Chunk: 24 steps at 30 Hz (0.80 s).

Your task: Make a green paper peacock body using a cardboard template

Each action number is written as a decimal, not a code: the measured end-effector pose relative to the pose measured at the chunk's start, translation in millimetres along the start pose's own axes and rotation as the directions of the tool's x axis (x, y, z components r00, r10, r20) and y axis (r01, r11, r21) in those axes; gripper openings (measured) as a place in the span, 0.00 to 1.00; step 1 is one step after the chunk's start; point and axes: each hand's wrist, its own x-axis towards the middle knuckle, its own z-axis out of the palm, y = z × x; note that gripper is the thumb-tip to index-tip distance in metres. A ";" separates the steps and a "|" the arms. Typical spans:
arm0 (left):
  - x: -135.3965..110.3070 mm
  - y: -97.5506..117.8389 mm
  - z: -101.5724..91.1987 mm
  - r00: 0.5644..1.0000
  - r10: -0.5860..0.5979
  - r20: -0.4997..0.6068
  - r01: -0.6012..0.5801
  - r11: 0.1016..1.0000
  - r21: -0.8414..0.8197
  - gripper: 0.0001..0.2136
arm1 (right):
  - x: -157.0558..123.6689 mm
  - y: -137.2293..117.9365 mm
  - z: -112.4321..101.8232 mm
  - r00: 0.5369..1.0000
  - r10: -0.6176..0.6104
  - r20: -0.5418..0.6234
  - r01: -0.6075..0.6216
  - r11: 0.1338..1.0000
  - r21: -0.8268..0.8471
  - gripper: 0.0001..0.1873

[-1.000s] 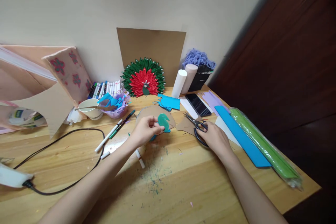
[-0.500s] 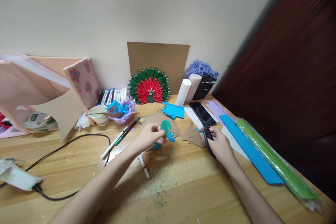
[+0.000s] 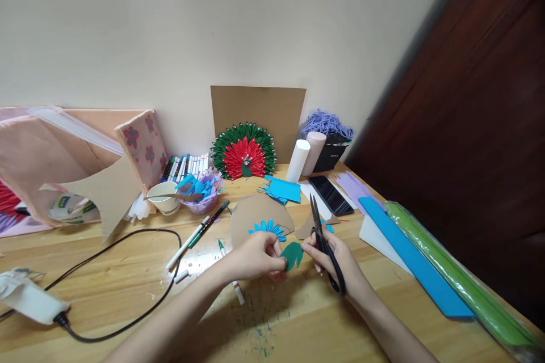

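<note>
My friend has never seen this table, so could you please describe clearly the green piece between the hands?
Find the large brown cardboard sheet by the wall. Come forward over the wooden table to the left hand, which pinches the green piece. It is flat, dark and rounded with a notched edge, unlike the blue petals nearby.

Soft light, faint shadows, stretched edges
</note>
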 end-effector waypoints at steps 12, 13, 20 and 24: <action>11.5 -4.0 -0.7 0.953 0.180 -0.245 -0.171 0.984 0.055 0.14 | -7.0 2.0 2.4 0.997 0.018 0.073 -0.025 0.996 0.088 0.25; 11.7 -3.2 -0.5 0.951 0.181 -0.251 -0.177 0.983 0.038 0.14 | -8.5 2.9 3.9 0.995 0.018 0.098 -0.029 0.993 0.111 0.24; 8.8 10.2 -6.5 0.939 0.104 -0.328 -0.133 0.989 -0.067 0.13 | -16.3 8.3 5.9 0.883 0.095 0.460 -0.249 0.925 0.286 0.31; 5.0 15.2 -12.2 0.935 0.154 -0.319 -0.154 0.988 0.027 0.11 | -23.1 7.5 4.3 0.782 0.113 0.613 -0.277 0.944 0.180 0.43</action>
